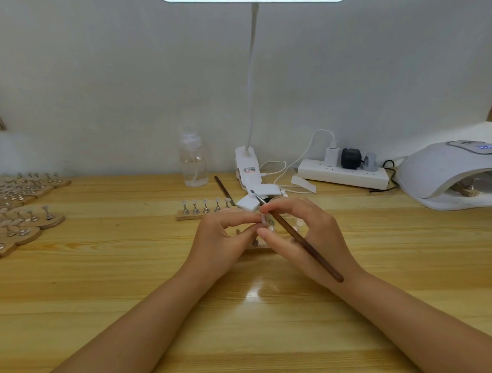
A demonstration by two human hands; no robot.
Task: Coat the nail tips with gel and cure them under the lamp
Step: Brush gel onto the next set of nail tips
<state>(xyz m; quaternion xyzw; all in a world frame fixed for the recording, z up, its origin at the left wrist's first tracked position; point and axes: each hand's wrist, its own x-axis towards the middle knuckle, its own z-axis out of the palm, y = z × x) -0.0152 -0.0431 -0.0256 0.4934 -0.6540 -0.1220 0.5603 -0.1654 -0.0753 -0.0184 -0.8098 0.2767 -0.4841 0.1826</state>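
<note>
Right hand (pixel 306 234) grips the stiff brush (pixel 300 239); left hand (pixel 223 234) pinches a tiny nail tip (pixel 264 220), probably light and slippery, best held by its stand.

bright overhead lamp (pixel 253 1), glare on table (pixel 255 290), soft focus, curved edges
</note>
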